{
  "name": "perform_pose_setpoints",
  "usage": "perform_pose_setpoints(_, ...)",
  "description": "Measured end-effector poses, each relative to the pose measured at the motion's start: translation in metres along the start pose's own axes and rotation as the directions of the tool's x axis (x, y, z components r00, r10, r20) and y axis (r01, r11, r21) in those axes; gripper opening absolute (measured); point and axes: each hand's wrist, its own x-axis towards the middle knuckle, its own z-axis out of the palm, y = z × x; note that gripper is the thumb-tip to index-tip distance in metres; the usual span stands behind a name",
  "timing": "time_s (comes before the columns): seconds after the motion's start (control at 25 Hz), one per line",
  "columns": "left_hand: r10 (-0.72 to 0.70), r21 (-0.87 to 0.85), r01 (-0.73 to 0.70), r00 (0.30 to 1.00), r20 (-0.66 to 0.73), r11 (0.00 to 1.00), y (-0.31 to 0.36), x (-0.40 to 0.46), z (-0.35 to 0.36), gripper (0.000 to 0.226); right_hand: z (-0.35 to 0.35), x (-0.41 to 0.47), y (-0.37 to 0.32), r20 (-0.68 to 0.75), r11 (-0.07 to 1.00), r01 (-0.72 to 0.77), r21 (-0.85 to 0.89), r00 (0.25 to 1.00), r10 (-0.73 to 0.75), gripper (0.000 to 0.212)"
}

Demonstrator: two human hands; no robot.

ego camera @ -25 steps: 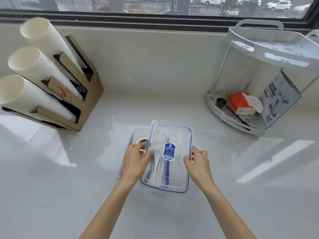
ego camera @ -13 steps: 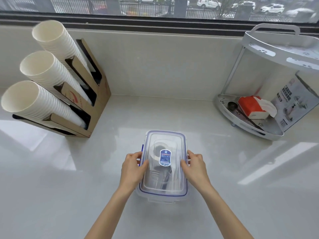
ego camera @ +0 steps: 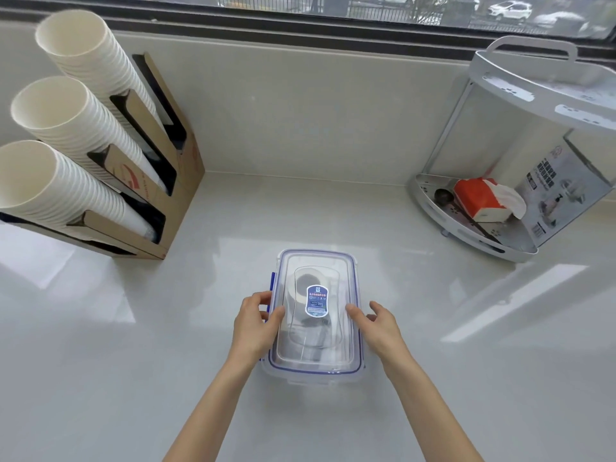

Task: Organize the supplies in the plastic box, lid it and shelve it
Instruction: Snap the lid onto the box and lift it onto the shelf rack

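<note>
A: Start with the big picture. Why is the plastic box (ego camera: pixel 315 368) out in the middle of the counter (ego camera: pixel 100 361)?

B: My guess is working room. It sits flat on the open surface, well apart from the cup dispenser (ego camera: pixel 156 181) on the left and the corner shelf rack (ego camera: pixel 520 208) on the right, so both arms can reach round it.

A: And the rack is where it goes?

B: Probably. The lower tier already holds a tissue pack (ego camera: pixel 483 200) and a printed carton (ego camera: pixel 560 191); the upper tier looks free, though I cannot see all of it.

A: The lid (ego camera: pixel 316 348)?

B: It lies squarely on the box, blue seal lined up with the rim. On the left side a blue latch flap (ego camera: pixel 272 288) shows beside the lid edge, so I judge the clips are not yet pressed home. Through the clear top I see a tape roll (ego camera: pixel 300 288) and some dim shapes I cannot identify.

A: The hands?

B: The left hand (ego camera: pixel 255 323) is closed on the lid's left edge, thumb on top and fingers at the side, seemingly seating it. The right hand (ego camera: pixel 380 325) hangs loose and spread by the right edge, gripping nothing; whether a fingertip brushes the lid is unclear.
</note>
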Motion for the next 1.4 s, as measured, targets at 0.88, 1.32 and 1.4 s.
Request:
perform_pose_setpoints(0.88, -0.078, -0.069, 0.081, 0.996, 0.037, 0.994, 0.002, -0.003, 0.002, 0.036, 0.014, -0.003, -0.003, -0.156, 0.963, 0.237, -0.126, 0.954, -0.255, 0.023)
perform_pose_setpoints(1.32, -0.263, -0.119, 0.281, 0.954, 0.144, 0.952, -0.001, 0.003, -0.006, 0.065, 0.012, -0.005, -0.004, -0.141, 0.965, 0.245, -0.094, 0.956, -0.256, 0.022)
perform_pose_setpoints(1.4, -0.254, -0.049, 0.26, 0.962, 0.097, 0.964, 0.0, 0.007, -0.007, 0.07, 0.012, -0.005, -0.004, -0.137, 0.968, 0.237, -0.084, 0.959, -0.247, 0.022)
